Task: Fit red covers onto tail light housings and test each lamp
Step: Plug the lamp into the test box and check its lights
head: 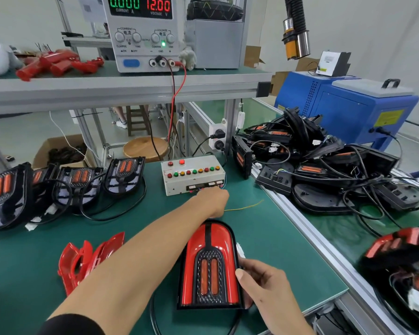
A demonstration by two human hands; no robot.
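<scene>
With the right hand (pixel 259 281) gripping the red-covered black tail lamp (pixel 209 267) on the green worktop (pixel 271 240) and the left hand (pixel 212 201), grip hidden, at the white button-studded test box (pixel 192 175), a half-seated plug could falsely fail it.

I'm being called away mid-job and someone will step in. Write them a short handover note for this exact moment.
Left hand reaches to the front edge of the white test box with coloured buttons; grip unclear.
Right hand holds the right edge of the assembled red-covered tail lamp on the green mat.
Done: this lamp's cover is on. The supply display reads 0.000 current, 12.00 voltage.
Left: test it; uncovered black housings wait at left, loose red covers beside them.
</scene>
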